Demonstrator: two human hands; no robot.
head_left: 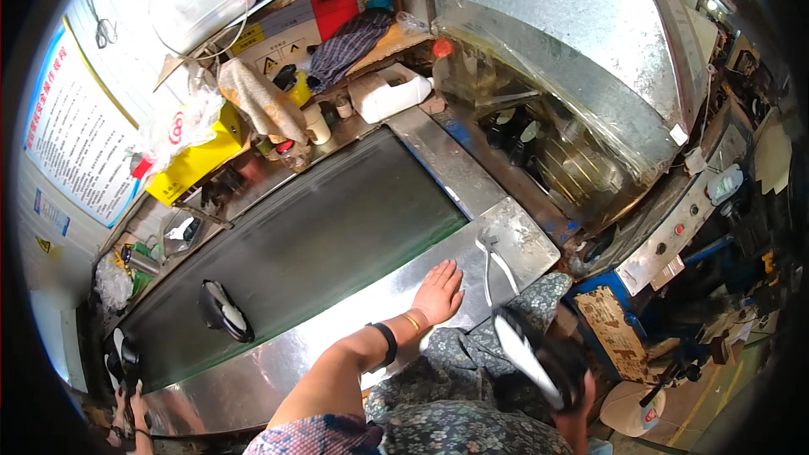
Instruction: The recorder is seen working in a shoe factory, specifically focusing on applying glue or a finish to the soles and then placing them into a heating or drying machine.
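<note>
My left hand (pixel 438 293) lies flat with its fingers stretched on the shiny metal ledge (pixel 337 307) beside the conveyor belt. It holds nothing. Low on the right, my right hand (pixel 580 400) grips a black shoe with a white sole (pixel 539 362), slightly blurred, held over my patterned apron (pixel 447 425). Most of that hand's fingers are hidden behind the shoe. Metal pliers (pixel 497 268) rest on the ledge just right of my left hand. Farther left, a pair of black and white shoes (pixel 224 312) sits on the dark belt (pixel 312 227).
At the far left end, another person's hands (pixel 131 404) are by more black and white shoes (pixel 125 354). A shelf with a yellow box (pixel 195 156), cloths and a white container (pixel 389 93) borders the belt. A metal-hooded machine (pixel 573 42) and control panel (pixel 666 248) stand right.
</note>
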